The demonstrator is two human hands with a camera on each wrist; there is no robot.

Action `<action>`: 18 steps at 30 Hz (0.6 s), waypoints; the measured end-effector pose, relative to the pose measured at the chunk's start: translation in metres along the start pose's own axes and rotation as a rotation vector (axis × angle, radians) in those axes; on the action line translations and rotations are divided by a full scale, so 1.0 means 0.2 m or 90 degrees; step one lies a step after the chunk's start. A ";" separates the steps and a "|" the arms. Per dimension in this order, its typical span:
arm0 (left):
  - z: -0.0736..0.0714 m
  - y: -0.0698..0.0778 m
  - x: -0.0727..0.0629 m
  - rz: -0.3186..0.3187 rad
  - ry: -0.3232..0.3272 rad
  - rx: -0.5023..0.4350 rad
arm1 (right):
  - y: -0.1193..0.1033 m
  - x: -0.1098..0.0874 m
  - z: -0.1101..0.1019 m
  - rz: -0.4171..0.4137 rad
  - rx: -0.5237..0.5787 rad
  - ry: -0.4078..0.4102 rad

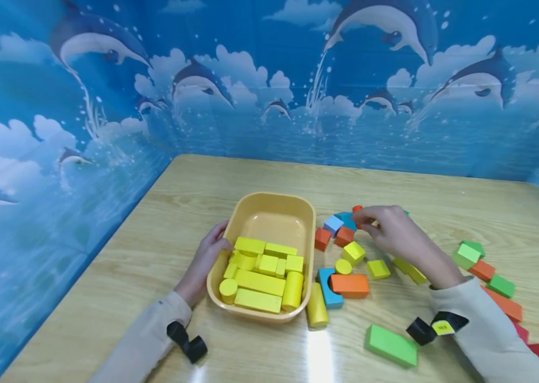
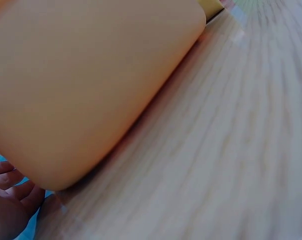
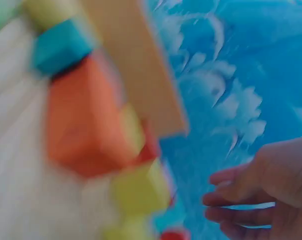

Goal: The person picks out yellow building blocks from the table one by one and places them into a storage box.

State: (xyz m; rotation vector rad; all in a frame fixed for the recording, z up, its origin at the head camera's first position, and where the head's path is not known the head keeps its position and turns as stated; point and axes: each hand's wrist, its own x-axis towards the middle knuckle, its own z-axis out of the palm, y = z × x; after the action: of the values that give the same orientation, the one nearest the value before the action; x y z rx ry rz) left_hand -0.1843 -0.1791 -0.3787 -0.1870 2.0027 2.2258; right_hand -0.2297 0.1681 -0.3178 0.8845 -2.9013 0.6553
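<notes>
My left hand (image 1: 204,260) grips the left rim of a tan plastic bin (image 1: 276,198), thumb at the rim and fingers against the outer wall. In the left wrist view, its fingertips (image 2: 26,192) meet the bin's lower corner. Yellow blocks (image 1: 260,283) of several shapes fill the near part of the bin. My right hand (image 1: 391,231) hovers over the loose blocks, its fingers loosely bent with nothing between them in the right wrist view. Close to those fingers are a red cylinder (image 1: 357,209) and a teal block (image 1: 346,219), both partly hidden.
Right of the bin lie a yellow cube (image 1: 354,253), a yellow cylinder (image 1: 317,306), a blue arch (image 1: 329,292) and an orange block (image 1: 350,286). A green block (image 1: 390,346) is nearer. More green and red blocks (image 1: 482,270) spread along the right. A dolphin-print curtain (image 1: 269,122) borders the table.
</notes>
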 end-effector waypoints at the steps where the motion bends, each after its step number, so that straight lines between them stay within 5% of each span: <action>1: 0.00 0.00 0.00 -0.001 0.001 0.002 | 0.03 -0.03 0.00 0.002 0.000 -0.022; 12: 0.00 0.00 -0.01 0.002 -0.007 -0.010 | 0.18 -0.19 -0.01 -0.007 -0.070 -0.162; 18: 0.00 0.00 -0.01 0.002 -0.009 -0.020 | 0.18 -0.20 0.01 -0.058 -0.063 -0.144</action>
State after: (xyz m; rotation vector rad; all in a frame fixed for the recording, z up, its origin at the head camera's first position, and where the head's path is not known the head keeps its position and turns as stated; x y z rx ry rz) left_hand -0.1831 -0.1794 -0.3785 -0.1707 1.9628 2.2561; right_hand -0.2158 0.2145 -0.3403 1.1397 -3.0322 0.4272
